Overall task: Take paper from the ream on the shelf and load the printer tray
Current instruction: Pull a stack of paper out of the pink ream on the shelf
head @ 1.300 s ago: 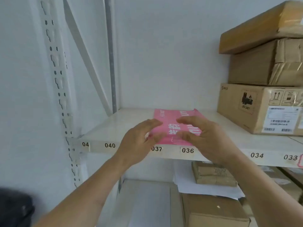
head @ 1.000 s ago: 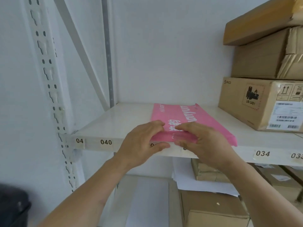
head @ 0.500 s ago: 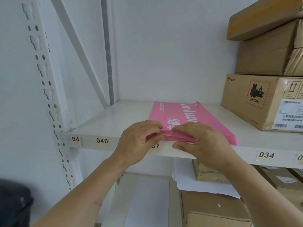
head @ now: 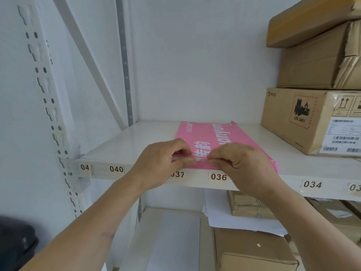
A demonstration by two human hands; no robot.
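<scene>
Head view: pink ream (head: 207, 137) is laid flat on the white shelf (head: 125, 147), front end at the edge above label 036 (head: 218, 177). Its near wrapper flap is pinched by the left hand (head: 162, 163) and the right hand (head: 242, 165), fingers closed on it. Cardboard boxes (head: 312, 118) are stacked well to the right.
</scene>
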